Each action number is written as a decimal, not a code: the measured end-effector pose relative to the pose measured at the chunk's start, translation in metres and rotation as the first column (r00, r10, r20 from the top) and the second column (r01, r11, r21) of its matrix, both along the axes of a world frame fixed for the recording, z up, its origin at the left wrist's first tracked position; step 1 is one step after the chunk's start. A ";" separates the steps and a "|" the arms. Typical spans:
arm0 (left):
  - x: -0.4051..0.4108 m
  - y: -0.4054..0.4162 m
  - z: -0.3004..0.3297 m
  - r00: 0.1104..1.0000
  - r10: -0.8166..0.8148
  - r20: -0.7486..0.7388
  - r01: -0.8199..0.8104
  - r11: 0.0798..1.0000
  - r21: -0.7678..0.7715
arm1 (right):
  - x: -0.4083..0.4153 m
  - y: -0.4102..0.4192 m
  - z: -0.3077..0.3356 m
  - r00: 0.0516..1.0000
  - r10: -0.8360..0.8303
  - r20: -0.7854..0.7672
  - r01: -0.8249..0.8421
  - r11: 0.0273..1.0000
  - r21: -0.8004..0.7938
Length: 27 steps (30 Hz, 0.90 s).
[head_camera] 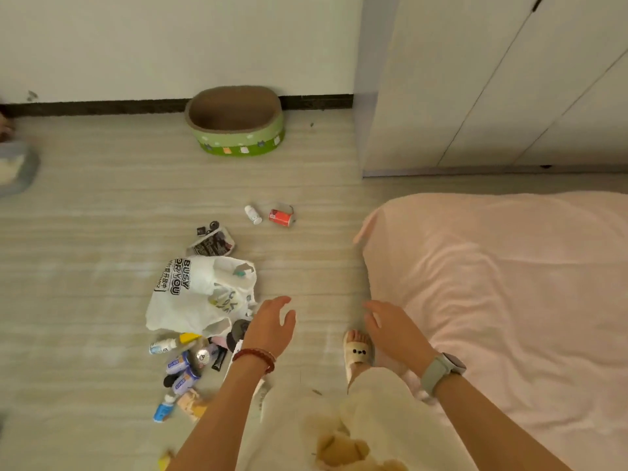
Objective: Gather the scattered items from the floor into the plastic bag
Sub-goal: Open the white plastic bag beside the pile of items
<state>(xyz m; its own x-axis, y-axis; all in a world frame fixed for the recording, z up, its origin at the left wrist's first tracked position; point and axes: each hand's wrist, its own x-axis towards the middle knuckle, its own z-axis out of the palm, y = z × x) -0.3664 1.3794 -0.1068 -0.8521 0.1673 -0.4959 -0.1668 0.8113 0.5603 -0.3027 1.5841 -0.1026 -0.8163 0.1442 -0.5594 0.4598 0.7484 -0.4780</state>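
The white plastic bag (200,294) lay crumpled at frame centre-left, seemingly holding little. Most items remained out: a bottle pile (185,365) below it, a white bottle (253,214) and red can (280,217) above. Left hand (272,326) and right hand (394,329) hovered relaxed, empty.

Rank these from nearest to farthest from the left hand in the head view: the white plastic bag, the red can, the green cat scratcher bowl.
From the left hand:
1. White plastic bag, just to its left on the floor.
2. Red can, lying farther ahead, beside a small white bottle.
3. Green cat scratcher bowl, farthest, against the wall.
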 end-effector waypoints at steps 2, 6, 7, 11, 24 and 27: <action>-0.030 0.012 0.009 0.994 0.107 -0.037 -0.107 0.994 0.026 | -0.048 0.017 0.005 0.996 0.092 -0.005 -0.092 0.996 -0.010; -0.072 0.013 0.021 0.939 0.338 -0.065 -0.334 0.940 0.063 | -0.135 0.018 0.009 0.947 0.322 0.003 -0.321 0.946 -0.030; -0.080 0.008 0.020 0.916 0.396 -0.062 -0.392 0.917 0.066 | -0.157 0.012 0.008 0.929 0.370 0.000 -0.370 0.928 -0.041; -0.107 -0.019 0.005 0.800 0.600 -0.004 -0.599 0.798 0.065 | -0.234 -0.023 -0.002 0.840 0.543 -0.001 -0.542 0.838 -0.059; -0.233 -0.136 -0.061 0.394 0.913 0.101 -0.919 0.391 0.054 | -0.439 -0.175 -0.054 0.534 0.843 0.065 -0.842 0.537 -0.040; -0.248 -0.160 -0.076 0.255 0.958 0.133 -0.967 0.251 0.050 | -0.475 -0.213 -0.073 0.466 0.882 0.075 -0.880 0.471 -0.066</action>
